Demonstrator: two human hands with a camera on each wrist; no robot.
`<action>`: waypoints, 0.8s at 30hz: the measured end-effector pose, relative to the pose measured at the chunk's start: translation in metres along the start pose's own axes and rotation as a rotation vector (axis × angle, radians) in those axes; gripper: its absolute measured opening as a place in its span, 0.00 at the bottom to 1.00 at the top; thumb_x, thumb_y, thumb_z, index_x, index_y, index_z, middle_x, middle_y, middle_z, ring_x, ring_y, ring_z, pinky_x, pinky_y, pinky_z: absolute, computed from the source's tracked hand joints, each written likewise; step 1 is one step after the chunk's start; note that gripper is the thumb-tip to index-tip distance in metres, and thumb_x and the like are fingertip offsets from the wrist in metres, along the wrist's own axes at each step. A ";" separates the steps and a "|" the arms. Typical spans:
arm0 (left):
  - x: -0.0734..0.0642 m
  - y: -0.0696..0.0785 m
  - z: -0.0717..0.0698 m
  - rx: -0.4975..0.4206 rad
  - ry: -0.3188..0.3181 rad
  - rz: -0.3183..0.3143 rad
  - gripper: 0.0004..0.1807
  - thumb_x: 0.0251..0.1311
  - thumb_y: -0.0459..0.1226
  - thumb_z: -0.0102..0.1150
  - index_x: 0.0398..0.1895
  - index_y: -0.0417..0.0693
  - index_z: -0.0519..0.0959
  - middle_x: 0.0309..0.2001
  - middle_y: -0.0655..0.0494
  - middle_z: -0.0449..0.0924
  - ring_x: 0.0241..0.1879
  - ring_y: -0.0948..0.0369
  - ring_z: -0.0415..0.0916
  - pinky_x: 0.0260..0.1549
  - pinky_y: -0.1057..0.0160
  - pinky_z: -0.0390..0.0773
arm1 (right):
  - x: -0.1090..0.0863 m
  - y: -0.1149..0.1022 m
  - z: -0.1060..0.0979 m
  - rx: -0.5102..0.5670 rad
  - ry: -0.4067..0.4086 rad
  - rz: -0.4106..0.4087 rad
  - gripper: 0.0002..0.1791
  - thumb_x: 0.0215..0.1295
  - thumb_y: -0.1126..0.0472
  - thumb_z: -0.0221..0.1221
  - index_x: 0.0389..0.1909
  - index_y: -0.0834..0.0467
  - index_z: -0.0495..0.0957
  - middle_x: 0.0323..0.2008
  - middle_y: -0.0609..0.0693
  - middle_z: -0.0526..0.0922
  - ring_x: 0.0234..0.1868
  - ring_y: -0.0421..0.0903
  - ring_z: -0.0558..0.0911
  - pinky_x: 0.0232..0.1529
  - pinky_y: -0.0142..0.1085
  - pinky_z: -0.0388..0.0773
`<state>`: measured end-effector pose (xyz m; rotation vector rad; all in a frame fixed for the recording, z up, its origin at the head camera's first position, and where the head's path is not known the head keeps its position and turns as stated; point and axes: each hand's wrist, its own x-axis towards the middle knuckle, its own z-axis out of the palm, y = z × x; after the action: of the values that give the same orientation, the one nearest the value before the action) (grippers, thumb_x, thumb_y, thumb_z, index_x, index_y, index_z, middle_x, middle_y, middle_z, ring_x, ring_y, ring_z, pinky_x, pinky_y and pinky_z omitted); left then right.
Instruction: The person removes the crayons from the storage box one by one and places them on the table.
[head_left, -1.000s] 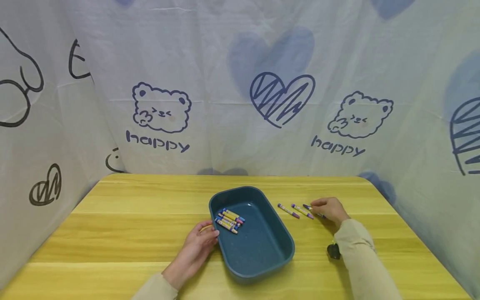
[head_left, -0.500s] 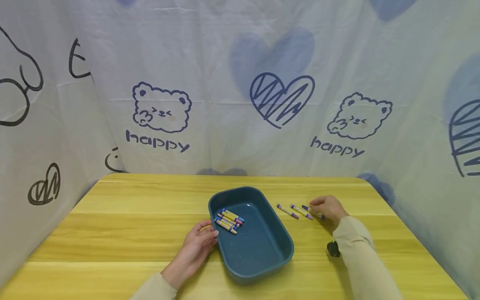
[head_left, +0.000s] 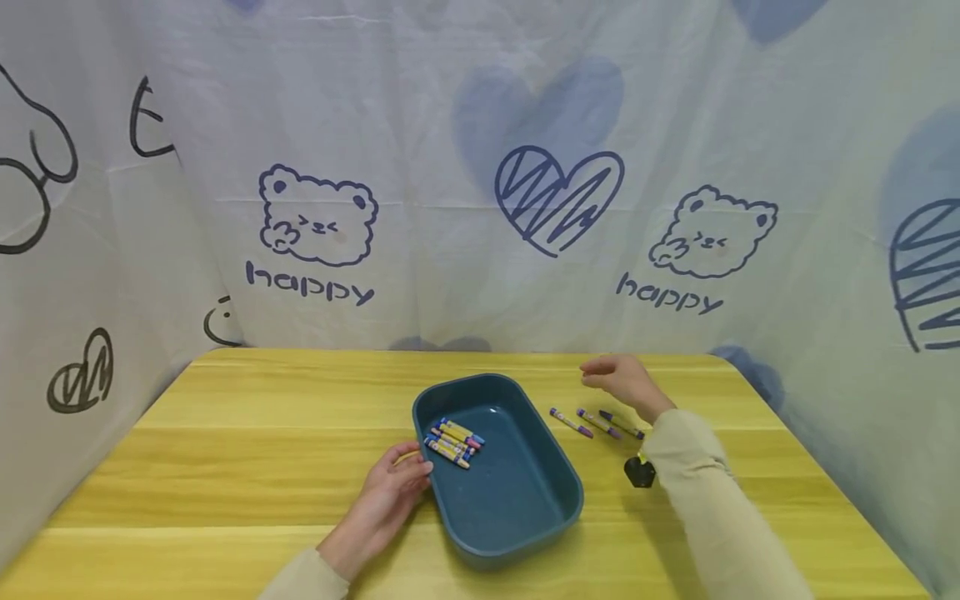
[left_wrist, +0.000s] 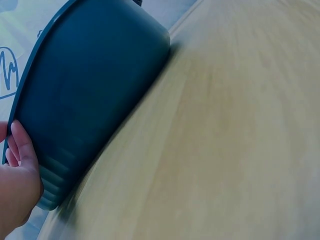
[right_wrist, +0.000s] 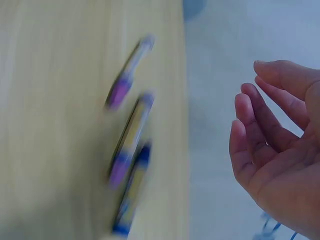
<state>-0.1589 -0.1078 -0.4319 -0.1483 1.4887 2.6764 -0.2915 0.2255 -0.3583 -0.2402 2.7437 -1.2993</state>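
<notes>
My left hand (head_left: pixel 390 492) pinches the left rim of a dark teal plastic basin (head_left: pixel 517 500), its thumb and fingers on either side of the wall in the left wrist view. Inside the basin, by that same wall, several crayons (head_left: pixel 453 442) with yellow wrappers lie in a small pile. Three more crayons lie on the table to the right: two with purple tips (head_left: pixel 572 422) (head_left: pixel 598 423) and one dark blue crayon (head_left: pixel 622 425). Above them hovers my right hand (head_left: pixel 626 383). Nothing is between its loosely bent fingers (right_wrist: pixel 245 107) in the right wrist view.
The wooden table (head_left: pixel 262 450) runs back to a white curtain (head_left: pixel 450 275) printed with bears and hearts, which also hangs at both sides. A small black object (head_left: pixel 640 472) shows beside the right cuff.
My right hand has come off the dark blue crayon and moved up and left, leaving that crayon on the table. The left hand keeps its hold on the basin.
</notes>
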 end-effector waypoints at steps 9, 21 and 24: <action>0.000 0.000 -0.001 0.021 0.009 -0.012 0.19 0.57 0.21 0.53 0.51 0.36 0.64 0.35 0.54 0.74 0.30 0.65 0.73 0.37 0.69 0.75 | 0.001 -0.060 0.032 0.041 0.005 -0.078 0.20 0.65 0.63 0.60 0.57 0.64 0.76 0.57 0.62 0.76 0.57 0.58 0.74 0.55 0.49 0.73; 0.000 0.000 -0.003 0.005 0.006 -0.010 0.20 0.55 0.22 0.57 0.50 0.37 0.65 0.35 0.54 0.75 0.31 0.65 0.73 0.37 0.68 0.75 | 0.010 -0.099 0.101 0.132 0.013 -0.162 0.20 0.62 0.67 0.62 0.55 0.65 0.76 0.50 0.60 0.80 0.51 0.55 0.78 0.50 0.45 0.77; 0.000 0.000 -0.002 0.007 0.007 -0.007 0.20 0.55 0.21 0.56 0.50 0.37 0.64 0.35 0.54 0.74 0.30 0.65 0.73 0.37 0.68 0.75 | 0.011 -0.099 0.117 0.129 -0.001 -0.188 0.19 0.62 0.68 0.62 0.54 0.66 0.77 0.45 0.58 0.81 0.48 0.53 0.80 0.48 0.43 0.78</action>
<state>-0.1592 -0.1093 -0.4329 -0.1625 1.4961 2.6680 -0.2741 0.0734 -0.3556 -0.4974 2.6767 -1.5133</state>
